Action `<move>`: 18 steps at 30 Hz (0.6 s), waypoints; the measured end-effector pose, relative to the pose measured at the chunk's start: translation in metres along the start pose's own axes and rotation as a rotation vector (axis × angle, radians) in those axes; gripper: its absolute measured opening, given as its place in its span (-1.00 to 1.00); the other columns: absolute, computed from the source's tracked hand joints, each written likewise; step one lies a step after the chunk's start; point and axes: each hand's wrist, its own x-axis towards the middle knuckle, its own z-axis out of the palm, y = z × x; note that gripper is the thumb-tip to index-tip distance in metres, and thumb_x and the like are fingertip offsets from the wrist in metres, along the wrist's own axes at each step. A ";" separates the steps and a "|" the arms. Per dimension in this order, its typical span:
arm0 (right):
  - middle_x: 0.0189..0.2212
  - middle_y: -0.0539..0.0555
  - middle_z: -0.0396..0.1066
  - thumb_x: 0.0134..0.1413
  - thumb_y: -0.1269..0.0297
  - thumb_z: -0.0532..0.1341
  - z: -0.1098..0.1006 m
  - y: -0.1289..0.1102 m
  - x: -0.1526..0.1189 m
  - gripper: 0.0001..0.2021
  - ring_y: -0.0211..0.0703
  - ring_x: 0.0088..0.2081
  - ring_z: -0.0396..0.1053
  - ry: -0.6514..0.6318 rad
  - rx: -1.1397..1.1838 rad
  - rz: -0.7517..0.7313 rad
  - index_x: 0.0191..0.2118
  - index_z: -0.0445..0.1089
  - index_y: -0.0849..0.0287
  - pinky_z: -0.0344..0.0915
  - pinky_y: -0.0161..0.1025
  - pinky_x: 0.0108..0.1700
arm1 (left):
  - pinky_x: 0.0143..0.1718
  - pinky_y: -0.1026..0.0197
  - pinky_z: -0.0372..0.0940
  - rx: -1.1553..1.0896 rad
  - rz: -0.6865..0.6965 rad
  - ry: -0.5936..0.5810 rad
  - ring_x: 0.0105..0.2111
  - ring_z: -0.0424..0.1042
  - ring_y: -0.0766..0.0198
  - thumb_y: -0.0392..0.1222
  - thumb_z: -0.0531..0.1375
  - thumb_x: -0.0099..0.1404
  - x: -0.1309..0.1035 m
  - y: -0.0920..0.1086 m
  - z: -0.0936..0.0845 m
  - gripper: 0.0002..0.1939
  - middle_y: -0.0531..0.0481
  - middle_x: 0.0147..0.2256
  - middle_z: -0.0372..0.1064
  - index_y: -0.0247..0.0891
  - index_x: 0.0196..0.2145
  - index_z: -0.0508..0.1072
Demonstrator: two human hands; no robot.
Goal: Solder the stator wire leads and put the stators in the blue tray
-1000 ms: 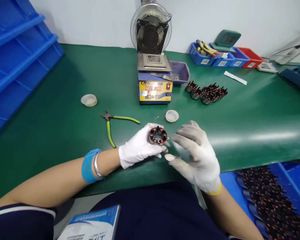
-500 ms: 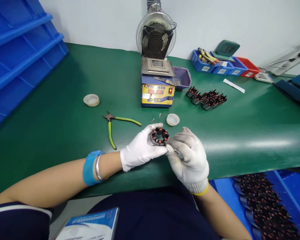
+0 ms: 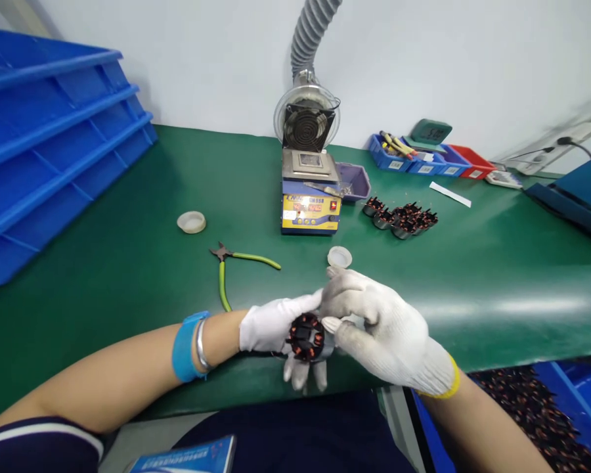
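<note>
In the head view, my left hand [image 3: 278, 328], in a white glove, is wrapped round a motor stator [image 3: 306, 336] with copper windings and a grey metal body. The stator is tilted, its black slotted end facing left and up. My right hand [image 3: 381, 325], in a white knitted glove with a yellow cuff, is at the stator's right side with thumb and fingers pinched together. Whatever lies between those fingertips is too small to make out. Green-handled cutters [image 3: 222, 276] lie open on the green table, beyond my left wrist.
A solder pot [image 3: 310, 213] with a fan stands at the back centre. Round lids [image 3: 191, 222] [image 3: 339, 257], more stators [image 3: 408, 219] and small bins [image 3: 426, 164] are on the table. Blue crates [image 3: 64, 144] stand left; a stator-filled crate [image 3: 566, 401] is lower right.
The stator has been tipped over and brought lower, nearer my body. My left hand has turned with fingers beneath it, and my right hand has shifted to its right side. The head view has tilted up.
</note>
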 end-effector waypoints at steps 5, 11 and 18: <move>-0.33 0.06 0.53 0.18 0.41 0.21 -0.021 -0.009 0.012 -0.92 -0.02 -0.20 0.49 0.030 -0.449 -0.162 -0.27 0.43 0.10 0.36 0.24 0.23 | -0.29 0.23 0.39 -0.115 0.643 0.522 -0.51 0.37 0.34 -0.12 0.46 0.01 -0.005 0.016 -0.003 -0.68 0.11 -0.58 0.34 -0.22 -0.61 0.39; -0.32 0.06 0.53 0.18 0.42 0.18 -0.026 -0.016 0.022 -0.88 -0.03 -0.19 0.50 0.017 -0.465 -0.188 -0.28 0.44 0.06 0.40 0.20 0.22 | -0.55 0.24 0.27 -0.180 0.183 0.197 -0.60 0.37 0.29 0.34 0.27 0.19 0.004 0.018 -0.010 -0.46 0.01 -0.54 0.41 -0.27 -0.46 0.47; -0.27 0.05 0.52 0.24 0.43 0.23 -0.012 0.004 -0.011 -0.88 -0.09 -0.14 0.53 0.202 -0.074 0.000 -0.20 0.49 0.08 0.39 0.13 0.25 | -0.47 0.27 0.44 0.042 0.205 0.095 -0.49 0.51 0.27 0.26 0.47 0.07 -0.008 0.012 0.011 -0.44 -0.03 -0.41 0.47 -0.31 -0.29 0.51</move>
